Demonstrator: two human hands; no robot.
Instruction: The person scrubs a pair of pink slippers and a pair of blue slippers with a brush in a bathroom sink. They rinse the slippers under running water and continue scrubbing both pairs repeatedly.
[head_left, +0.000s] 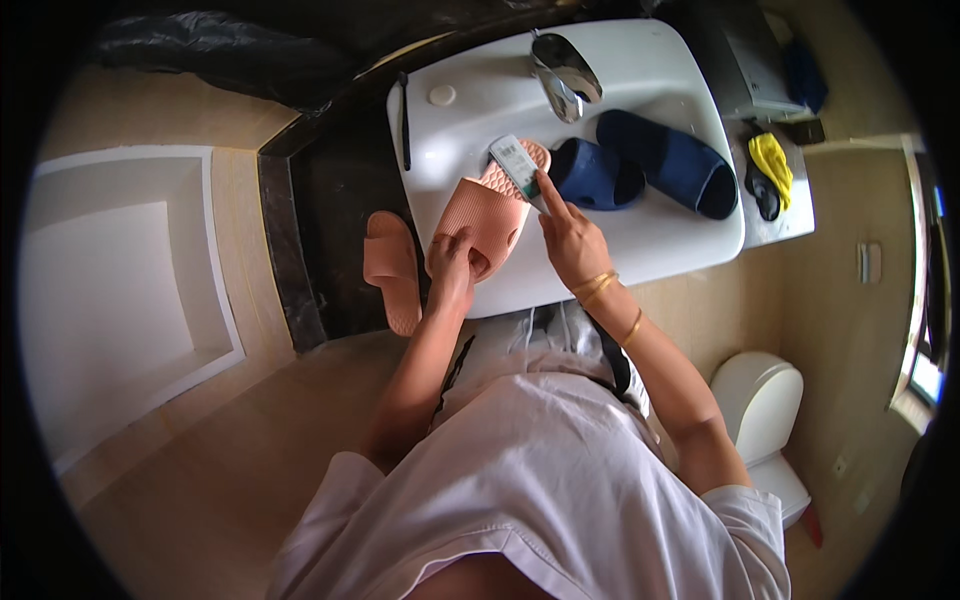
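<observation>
My left hand (456, 266) grips a pink slide slipper (484, 225) by its toe end, over the near left part of a white washbasin (525, 289). In my right hand (574, 236) is a flat, pale object with a printed label (516, 163), its index finger stretched along it; whether it is a brush or a pack cannot be told. That object lies against the slipper's textured footbed near the heel. Two dark blue slippers, one (600, 174) close to my right hand and one (671, 165) farther right, rest in the basin. The other pink slipper (391, 274) sits on the dark counter at the left.
A chrome faucet (564, 75) rises at the basin's back. A black toothbrush-like stick (406, 124) and a round whitish piece (442, 95) are on the left rim. Right of the basin are a yellow cloth (771, 169) and a black item (762, 193). A white toilet (757, 405) stands lower right.
</observation>
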